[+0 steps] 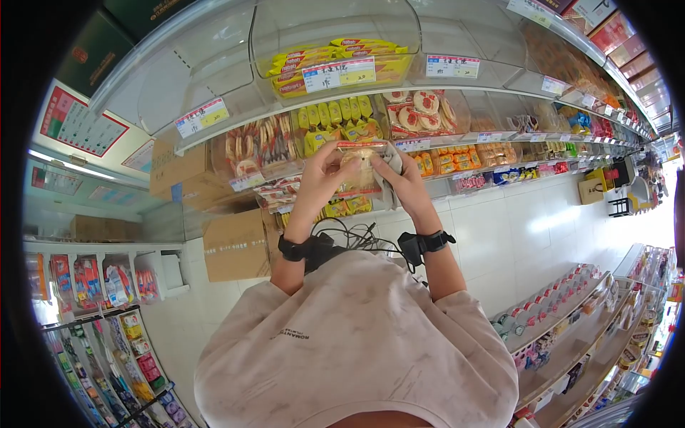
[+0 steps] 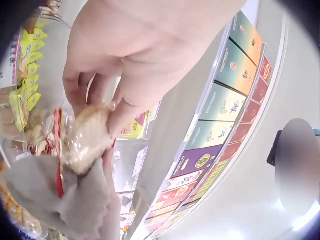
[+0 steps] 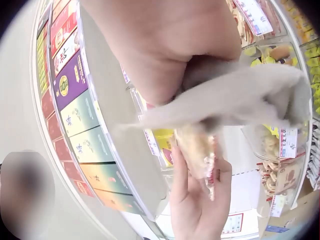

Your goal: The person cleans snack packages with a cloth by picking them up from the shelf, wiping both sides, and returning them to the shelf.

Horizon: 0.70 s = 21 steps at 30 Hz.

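Both hands meet in front of the snack shelf around a clear-wrapped, pale round pastry (image 1: 360, 172) with red edging on its wrapper. My left hand (image 1: 325, 175) pinches the packet between thumb and fingers at its left side. A grey cloth (image 1: 389, 175) is in my right hand (image 1: 405, 184), bunched under the fingers and held against the packet's right side. In the left wrist view the cloth (image 2: 60, 195) hangs beside the pastry (image 2: 89, 137). The right wrist view shows the cloth (image 3: 225, 100) covering part of the packet (image 3: 192, 150), with the left hand (image 3: 200, 215) beyond.
Shelf bins hold similar round packaged pastries (image 1: 426, 107) and yellow snack packs (image 1: 335, 114). Above is a bin of yellow wafer packs (image 1: 339, 64) behind price tags (image 1: 339, 74). Cardboard boxes (image 1: 235, 246) stand at lower left; cables (image 1: 357, 235) hang between the wrists.
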Available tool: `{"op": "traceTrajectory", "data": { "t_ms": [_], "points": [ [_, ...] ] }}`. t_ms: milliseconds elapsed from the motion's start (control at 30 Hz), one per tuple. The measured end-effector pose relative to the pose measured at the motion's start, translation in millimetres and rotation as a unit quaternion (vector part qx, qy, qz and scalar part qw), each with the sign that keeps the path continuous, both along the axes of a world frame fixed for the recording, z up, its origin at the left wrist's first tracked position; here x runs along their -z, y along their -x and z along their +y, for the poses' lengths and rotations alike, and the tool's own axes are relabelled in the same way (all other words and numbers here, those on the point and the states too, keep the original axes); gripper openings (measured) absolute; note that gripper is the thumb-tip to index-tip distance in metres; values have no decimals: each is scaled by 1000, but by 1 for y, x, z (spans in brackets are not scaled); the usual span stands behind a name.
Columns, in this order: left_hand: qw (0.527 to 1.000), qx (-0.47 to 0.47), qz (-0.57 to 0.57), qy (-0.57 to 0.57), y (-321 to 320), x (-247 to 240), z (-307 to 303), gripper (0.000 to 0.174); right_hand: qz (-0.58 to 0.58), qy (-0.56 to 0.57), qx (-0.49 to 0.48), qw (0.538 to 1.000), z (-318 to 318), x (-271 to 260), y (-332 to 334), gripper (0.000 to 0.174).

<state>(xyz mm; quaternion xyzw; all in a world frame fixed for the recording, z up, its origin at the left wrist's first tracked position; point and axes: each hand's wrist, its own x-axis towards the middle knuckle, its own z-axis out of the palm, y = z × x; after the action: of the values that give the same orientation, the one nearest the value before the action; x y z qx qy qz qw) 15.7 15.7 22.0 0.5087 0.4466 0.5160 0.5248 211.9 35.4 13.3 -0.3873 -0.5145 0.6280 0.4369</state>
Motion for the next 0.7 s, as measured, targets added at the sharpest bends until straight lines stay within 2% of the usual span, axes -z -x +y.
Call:
{"op": "traceTrajectory", "data": {
  "t_ms": [100, 133, 200, 233, 333, 367, 467, 567, 633, 700],
  "points": [
    [1000, 10, -19, 10, 1, 0, -2, 32, 29, 27, 14, 999, 7, 19, -10, 30],
    [999, 13, -34, 20, 2, 0, -4, 32, 68, 42, 50, 996, 9, 20, -8, 31],
    [999, -22, 30, 9, 7, 4, -2, 31, 145, 72, 124, 979, 10, 13, -6, 32],
    [997, -39, 60, 3, 8, 6, 0, 31, 111, 131, 119, 978, 7, 5, -10, 36],
    [1000, -7, 19, 3, 2, 10, 1, 32, 165, 104, 54, 979, -8, -9, 12, 43],
    [999, -6, 29, 13, 4, 9, 2, 32, 171, 154, 48, 972, -10, 0, 9, 48],
    [999, -28, 34, 20, 9, 0, 1, 33, 218, 89, 6, 972, -18, -3, 13, 47],
    [995, -96, 27, -23, 0, 3, 0, 32, 133, -28, 83, 987, -12, 15, 34, 39],
    [987, -140, 61, -59, -2, 6, 0, 33, 109, -33, 102, 988, -10, 24, 39, 30],
    [987, -114, 102, -58, -3, 5, -3, 34, 77, -45, 139, 986, -5, 29, 39, 23]
  ]
}}
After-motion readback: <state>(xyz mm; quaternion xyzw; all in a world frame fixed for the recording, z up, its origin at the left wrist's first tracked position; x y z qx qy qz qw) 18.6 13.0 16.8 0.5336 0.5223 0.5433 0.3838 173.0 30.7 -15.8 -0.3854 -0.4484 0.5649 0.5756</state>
